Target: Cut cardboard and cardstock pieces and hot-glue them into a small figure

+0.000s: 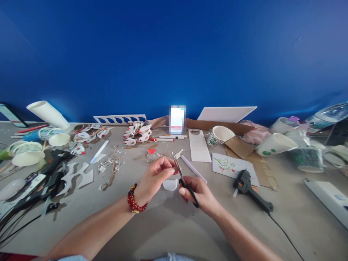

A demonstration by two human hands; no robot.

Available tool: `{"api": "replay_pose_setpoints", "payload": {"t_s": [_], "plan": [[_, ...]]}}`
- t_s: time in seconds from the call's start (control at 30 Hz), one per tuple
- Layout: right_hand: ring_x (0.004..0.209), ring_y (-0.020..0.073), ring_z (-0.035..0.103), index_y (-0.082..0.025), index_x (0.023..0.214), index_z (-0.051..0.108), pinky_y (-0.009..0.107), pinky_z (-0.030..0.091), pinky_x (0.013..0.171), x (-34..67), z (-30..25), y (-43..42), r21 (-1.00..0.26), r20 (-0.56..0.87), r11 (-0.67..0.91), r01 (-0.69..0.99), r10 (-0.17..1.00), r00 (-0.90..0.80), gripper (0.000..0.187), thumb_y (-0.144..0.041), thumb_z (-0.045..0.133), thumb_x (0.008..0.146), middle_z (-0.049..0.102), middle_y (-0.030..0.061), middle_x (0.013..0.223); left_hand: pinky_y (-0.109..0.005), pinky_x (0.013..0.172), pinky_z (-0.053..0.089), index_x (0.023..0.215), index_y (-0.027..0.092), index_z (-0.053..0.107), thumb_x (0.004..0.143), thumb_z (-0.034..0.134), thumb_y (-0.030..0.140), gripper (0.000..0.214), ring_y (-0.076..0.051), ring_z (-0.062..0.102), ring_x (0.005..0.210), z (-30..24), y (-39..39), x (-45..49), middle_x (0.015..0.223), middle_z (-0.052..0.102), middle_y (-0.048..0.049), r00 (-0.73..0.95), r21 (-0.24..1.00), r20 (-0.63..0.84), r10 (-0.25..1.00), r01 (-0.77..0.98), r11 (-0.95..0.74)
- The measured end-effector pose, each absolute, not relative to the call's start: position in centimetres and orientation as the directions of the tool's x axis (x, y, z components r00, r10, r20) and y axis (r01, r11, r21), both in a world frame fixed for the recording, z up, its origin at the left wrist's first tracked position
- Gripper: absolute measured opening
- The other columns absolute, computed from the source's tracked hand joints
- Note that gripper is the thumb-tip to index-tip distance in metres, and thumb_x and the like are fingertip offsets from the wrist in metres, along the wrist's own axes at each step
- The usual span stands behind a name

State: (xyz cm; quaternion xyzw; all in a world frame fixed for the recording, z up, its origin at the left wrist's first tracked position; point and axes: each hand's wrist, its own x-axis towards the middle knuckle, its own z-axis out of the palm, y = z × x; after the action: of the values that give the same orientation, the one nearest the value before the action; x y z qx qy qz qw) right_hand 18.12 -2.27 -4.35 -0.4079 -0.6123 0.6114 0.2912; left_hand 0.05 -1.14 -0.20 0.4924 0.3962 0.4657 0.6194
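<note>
We take the scissors as the centre of the dial, with 12 o'clock pointing away from the person. The blue wall (174, 54) fills the far side at 12; before it we see the grey table (152, 232). A white panel (227, 114) leans against the wall near 1. A card (220, 165) with a green bird drawing lies between 2 and 3, and beside it, at 3, rests a black glue gun (248, 188).

We find the left hand (153, 181) at 9, wearing a red beaded bracelet (133, 199), and the right hand (201, 192) at 4, its fingers closed around the handles of the scissors (183, 182). The blades point toward 11, just beside the left fingertips. A patterned paper cup (217, 135) tilts just past 1, and painted bird-shaped cutouts (136, 132) cluster between 10 and 11.

Smaller still, a white curved piece (170, 185) lies on the table between the hands. Smallest, we note a brownish scrap (176, 169) pinched between the left thumb and fingers; whether the blades touch it, we cannot tell.
</note>
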Motion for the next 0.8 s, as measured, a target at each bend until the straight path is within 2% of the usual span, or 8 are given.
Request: {"api": "replay_pose_setpoints", "payload": {"t_s": [0.4, 0.8], "plan": [[0.047, 0.0085, 0.032, -0.02, 0.058, 0.042, 0.023, 0.02, 0.043, 18.12, -4.95, -2.36, -0.98, -0.104, -0.016, 0.2, 0.891, -0.442, 0.06, -0.077, 0.059, 0.071, 0.038, -0.0053, 0.05, -0.031, 0.082, 0.045, 0.073, 0.018, 0.052, 0.083, 0.06, 0.02, 0.013, -0.017, 0.059, 0.087, -0.68, -1.29, 0.08, 0.096, 0.065, -0.0049, 0.26, 0.972, -0.017, 0.965, -0.222, 0.076], [0.047, 0.0083, 0.029, -0.021, 0.056, 0.039, 0.023, 0.019, 0.043, 18.1, -4.91, -2.4, -0.973, -0.091, 0.008, 0.232, 0.906, -0.414, 0.06, -0.074, 0.06, 0.072, 0.035, -0.0059, 0.049, -0.031, 0.083, 0.046, 0.072, 0.018, 0.052, 0.082, 0.063, 0.024, 0.016, -0.017, 0.06, 0.087, -0.55, -1.35, 0.19, 0.097, 0.066, -0.0052, 0.244, 0.97, -0.035, 0.969, -0.224, 0.091]]}}
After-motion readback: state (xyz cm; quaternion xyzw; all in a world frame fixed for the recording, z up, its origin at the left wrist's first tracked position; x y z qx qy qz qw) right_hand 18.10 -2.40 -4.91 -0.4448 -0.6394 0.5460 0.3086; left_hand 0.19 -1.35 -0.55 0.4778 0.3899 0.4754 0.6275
